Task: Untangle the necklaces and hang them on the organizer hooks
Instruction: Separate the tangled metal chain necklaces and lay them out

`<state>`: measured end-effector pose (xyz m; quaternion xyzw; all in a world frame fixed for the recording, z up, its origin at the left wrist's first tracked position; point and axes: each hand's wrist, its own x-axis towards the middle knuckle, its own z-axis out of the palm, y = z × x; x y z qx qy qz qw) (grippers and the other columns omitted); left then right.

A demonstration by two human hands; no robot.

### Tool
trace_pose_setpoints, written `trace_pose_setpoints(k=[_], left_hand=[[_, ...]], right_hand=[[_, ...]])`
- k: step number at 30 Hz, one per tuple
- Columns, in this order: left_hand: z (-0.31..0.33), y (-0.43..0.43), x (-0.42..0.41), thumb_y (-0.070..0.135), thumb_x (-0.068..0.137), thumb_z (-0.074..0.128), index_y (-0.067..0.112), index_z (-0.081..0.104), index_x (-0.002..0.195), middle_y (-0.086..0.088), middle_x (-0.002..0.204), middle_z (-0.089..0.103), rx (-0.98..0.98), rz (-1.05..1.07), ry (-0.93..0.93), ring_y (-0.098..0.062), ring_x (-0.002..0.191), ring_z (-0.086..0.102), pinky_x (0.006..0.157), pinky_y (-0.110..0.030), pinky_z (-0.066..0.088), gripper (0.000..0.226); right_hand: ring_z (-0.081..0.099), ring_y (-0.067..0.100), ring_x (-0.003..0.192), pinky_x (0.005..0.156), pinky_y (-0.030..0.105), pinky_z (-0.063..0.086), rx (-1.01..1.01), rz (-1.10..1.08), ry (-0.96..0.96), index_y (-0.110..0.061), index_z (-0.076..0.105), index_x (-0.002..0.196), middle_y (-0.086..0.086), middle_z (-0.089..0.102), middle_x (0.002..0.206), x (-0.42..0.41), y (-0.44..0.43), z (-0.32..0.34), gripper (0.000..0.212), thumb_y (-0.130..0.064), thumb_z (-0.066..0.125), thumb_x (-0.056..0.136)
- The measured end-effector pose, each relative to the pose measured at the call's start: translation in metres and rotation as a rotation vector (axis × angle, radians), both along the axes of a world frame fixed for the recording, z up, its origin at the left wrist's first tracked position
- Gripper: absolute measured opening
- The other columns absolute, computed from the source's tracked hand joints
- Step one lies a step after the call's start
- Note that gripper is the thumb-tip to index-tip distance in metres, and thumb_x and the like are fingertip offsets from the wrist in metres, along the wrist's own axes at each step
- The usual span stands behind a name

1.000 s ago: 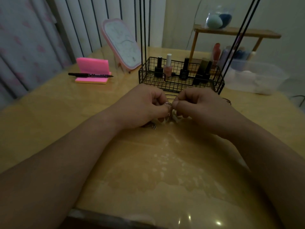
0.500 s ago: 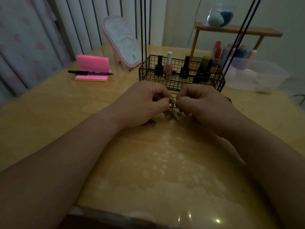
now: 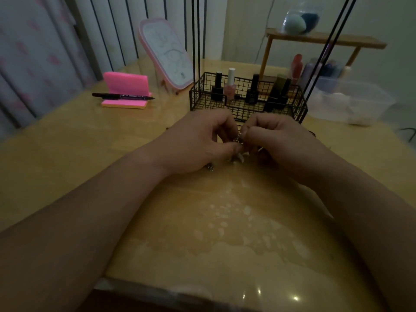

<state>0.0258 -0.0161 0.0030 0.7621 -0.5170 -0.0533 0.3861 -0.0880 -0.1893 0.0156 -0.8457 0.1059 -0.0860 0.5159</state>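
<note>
Left hand point(image 3: 198, 143), right hand point(image 3: 276, 140) edged rightward, hiding necklaces point(image 3: 239, 138).

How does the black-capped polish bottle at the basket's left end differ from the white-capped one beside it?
Cap: the black-capped bottle has a black cap, the white-capped bottle a white one.
Body: the black-capped bottle is dark and opaque, the white-capped bottle pale pink.
Height: the white-capped bottle reaches slightly higher in frame than the black-capped bottle.
Shared: both stand upright, side by side, in the wire basket.
</note>
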Motion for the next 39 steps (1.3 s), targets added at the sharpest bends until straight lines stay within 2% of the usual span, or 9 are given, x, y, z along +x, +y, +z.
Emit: trace_pose_setpoints(k=[3,10,16,19,22,25,29,33,39], left_hand=[[-0.002,-0.001,0.001,0.021,0.093,0.078,0.023,0.069,0.097,0.035,0.073,0.061,0.016,0.017,-0.022,0.003,0.062,0.056,0.054,-0.009,0.04,0.01],[0.002,0.001,0.003,0.019,0.097,0.072,0.019,0.071,0.097,0.006,0.084,0.072,-0.049,0.056,0.063,-0.002,0.072,0.065,0.061,-0.014,0.049,0.001],[0.005,0.002,0.004,0.014,0.102,0.065,0.017,0.066,0.102,-0.011,0.075,0.07,-0.078,0.057,0.172,-0.017,0.061,0.064,0.057,-0.029,0.054,0.003],[0.008,0.003,0.002,0.01,0.101,0.064,0.015,0.066,0.105,-0.01,0.077,0.071,-0.097,0.048,0.232,-0.018,0.065,0.066,0.065,-0.037,0.056,0.007],[0.009,0.003,-0.002,0.005,0.102,0.062,0.013,0.065,0.11,-0.017,0.083,0.072,-0.098,0.03,0.273,-0.038,0.075,0.069,0.073,-0.057,0.056,0.012],[0.01,0.004,-0.003,0.001,0.101,0.058,0.015,0.067,0.114,-0.022,0.089,0.071,-0.096,0.026,0.304,-0.039,0.076,0.069,0.077,-0.064,0.054,0.021],[0.009,0.002,-0.004,-0.003,0.097,0.059,0.015,0.068,0.112,-0.016,0.086,0.072,-0.072,0.043,0.305,-0.023,0.073,0.07,0.08,-0.057,0.057,0.025],[0.007,0.0,-0.004,-0.003,0.092,0.062,0.013,0.064,0.105,-0.016,0.089,0.07,-0.074,0.026,0.315,-0.026,0.07,0.071,0.072,-0.052,0.06,0.02],[0.004,-0.003,-0.006,0.0,0.097,0.064,0.009,0.061,0.099,-0.001,0.07,0.068,-0.061,0.049,0.229,-0.016,0.057,0.069,0.052,-0.023,0.05,0.01]], right_hand=[[0.058,0.005,0.059,0.057,0.027,0.045,-0.002,0.01,-0.007,-0.014,0.07,0.088,-0.002,0.067,0.073,0.0,0.0,-0.001,0.011,-0.019,0.065,0.097],[0.054,0.012,0.062,0.058,0.034,0.043,-0.068,-0.024,-0.015,-0.018,0.069,0.085,-0.002,0.063,0.072,0.002,-0.002,-0.004,0.013,-0.024,0.065,0.096],[0.057,0.004,0.063,0.064,0.032,0.044,-0.084,-0.037,-0.033,-0.021,0.069,0.083,-0.006,0.065,0.072,0.001,-0.004,-0.003,0.014,-0.026,0.064,0.096],[0.064,0.018,0.081,0.073,0.043,0.051,-0.065,-0.04,-0.052,-0.02,0.068,0.082,-0.002,0.069,0.081,0.002,-0.004,-0.003,0.015,-0.028,0.065,0.094],[0.064,0.027,0.084,0.086,0.061,0.054,-0.052,-0.03,-0.048,-0.017,0.068,0.083,0.01,0.07,0.089,0.003,0.0,-0.002,0.024,-0.04,0.065,0.085],[0.064,0.021,0.082,0.085,0.058,0.054,0.043,-0.002,-0.072,-0.017,0.067,0.083,0.005,0.069,0.083,0.003,0.002,-0.004,0.02,-0.036,0.064,0.086],[0.067,0.019,0.078,0.072,0.04,0.052,0.196,0.019,-0.104,-0.017,0.062,0.087,0.004,0.067,0.082,0.005,0.003,-0.007,0.01,-0.026,0.059,0.092],[0.07,0.024,0.073,0.064,0.036,0.054,0.457,0.022,-0.077,-0.013,0.056,0.094,0.01,0.063,0.082,0.007,0.009,-0.005,0.007,-0.014,0.051,0.099],[0.065,0.021,0.069,0.066,0.038,0.055,0.375,-0.031,-0.083,-0.015,0.059,0.088,0.006,0.062,0.08,0.01,0.009,-0.007,0.01,-0.017,0.055,0.097]])
